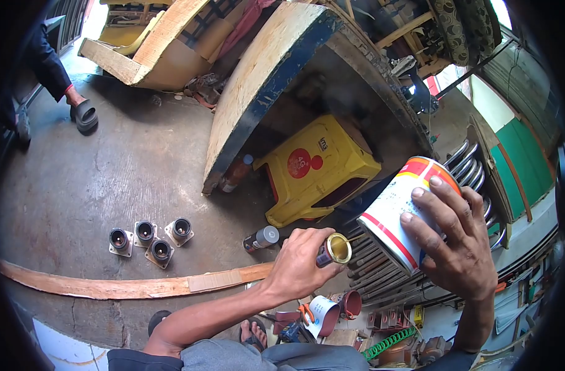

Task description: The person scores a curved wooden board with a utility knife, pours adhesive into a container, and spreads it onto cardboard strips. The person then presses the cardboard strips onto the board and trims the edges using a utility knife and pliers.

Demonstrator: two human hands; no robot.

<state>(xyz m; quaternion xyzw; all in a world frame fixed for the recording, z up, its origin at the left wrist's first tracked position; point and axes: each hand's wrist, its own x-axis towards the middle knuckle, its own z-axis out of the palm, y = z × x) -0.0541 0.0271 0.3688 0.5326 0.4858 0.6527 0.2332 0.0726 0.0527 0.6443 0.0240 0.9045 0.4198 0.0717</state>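
My left hand (304, 263) is closed around a small open tin (339, 248), whose golden inside faces up toward me. My right hand (452, 235) grips a large white, red and orange can (390, 213) from its right side, fingers spread over the label. The large can is tilted, its lower end leaning toward the small tin. A thin line, perhaps a stream of liquid, shows between the two; I cannot be sure. What either can contains is hidden. Just left of my left hand is a spray can (262, 238).
Several short dark furniture legs with square plates (161, 250) stand on the floor beside a long wooden strip (140, 288). A yellow stool (322, 164) lies under a worn wooden frame (264, 74). A person's sandalled foot (84, 114) is at upper left. Metal tubes (381, 281) and tools lie right.
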